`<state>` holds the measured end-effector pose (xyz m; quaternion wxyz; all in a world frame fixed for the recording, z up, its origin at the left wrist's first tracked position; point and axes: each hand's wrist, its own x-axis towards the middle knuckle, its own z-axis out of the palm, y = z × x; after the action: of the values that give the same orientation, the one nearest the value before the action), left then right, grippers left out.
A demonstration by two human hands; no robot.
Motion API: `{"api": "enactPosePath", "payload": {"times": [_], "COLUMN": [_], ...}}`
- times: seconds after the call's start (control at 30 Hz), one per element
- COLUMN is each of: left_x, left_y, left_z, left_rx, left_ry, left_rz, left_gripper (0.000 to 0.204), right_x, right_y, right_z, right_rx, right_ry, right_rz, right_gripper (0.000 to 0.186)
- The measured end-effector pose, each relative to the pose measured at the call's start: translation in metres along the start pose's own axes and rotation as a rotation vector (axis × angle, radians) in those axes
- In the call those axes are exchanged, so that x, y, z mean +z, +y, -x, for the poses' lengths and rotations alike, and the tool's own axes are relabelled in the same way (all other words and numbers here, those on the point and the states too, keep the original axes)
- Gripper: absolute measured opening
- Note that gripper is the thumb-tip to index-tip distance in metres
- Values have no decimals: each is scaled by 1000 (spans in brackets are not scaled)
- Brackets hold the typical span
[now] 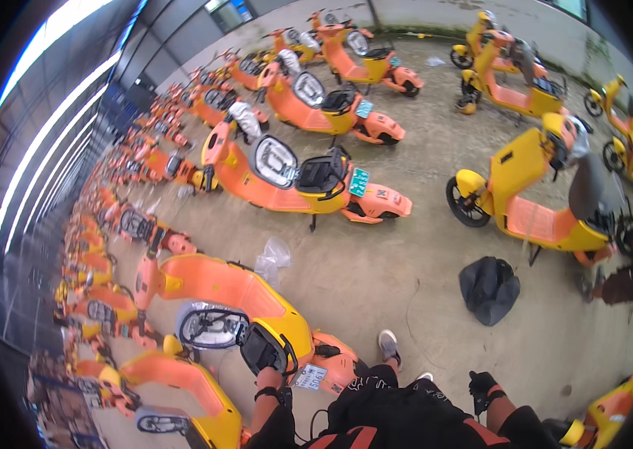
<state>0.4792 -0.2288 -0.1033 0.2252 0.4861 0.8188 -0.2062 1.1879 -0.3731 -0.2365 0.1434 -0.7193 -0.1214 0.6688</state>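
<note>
An orange and yellow electric scooter [256, 288] stands close by on my left, its seat [215, 328] flipped up to bare a silvery underside. My left hand [269, 379], with a dark band at the wrist, is closed at the black grab rail [291, 350] beside the open under-seat compartment [262, 349]. Its fingertips are partly hidden there. A white number plate [309, 376] is fixed to the scooter's tail. Low on the right, away from any scooter, my right hand [485, 387] wears a black glove. Its fingers are curled, and whatever they hold cannot be made out.
More scooters, such as one with a raised seat [275, 161], fill the left and back. Another scooter [530, 202] stands at right, near a person [631, 280]. A black bag-like bundle [489, 290] and clear plastic wrap [274, 258] lie on the concrete floor [376, 262].
</note>
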Motion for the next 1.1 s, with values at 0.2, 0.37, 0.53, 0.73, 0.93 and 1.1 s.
{"api": "enactPosePath", "payload": {"times": [0.2, 0.37, 0.53, 0.73, 0.93, 1.1], "left_x": [-36, 15, -47, -60, -61, -14], "left_y": [20, 43, 89, 61, 32, -13], "left_z": [-54, -155, -185, -291, -349, -338], "left_rx": [-110, 54, 92, 28, -190, -463], "left_ry": [-209, -862, -675, -400, -204, -321], "left_rz": [-34, 1420, 926, 1088, 1106, 1505], "left_gripper": [29, 17, 13, 25, 29, 22], "right_x": [25, 35, 73, 209, 418, 549], "right_y": [-49, -121, -248, -560, -862, -1033], "right_z": [-43, -55, -132, -173, -67, -154], "right_rx": [17, 177, -242, -545, -769, -1543], "right_ry": [17, 28, -98, -355, -684, -349], "right_rz": [178, -237, 583, 61, 92, 490], "right_gripper": [48, 36, 35, 34, 30, 23]}}
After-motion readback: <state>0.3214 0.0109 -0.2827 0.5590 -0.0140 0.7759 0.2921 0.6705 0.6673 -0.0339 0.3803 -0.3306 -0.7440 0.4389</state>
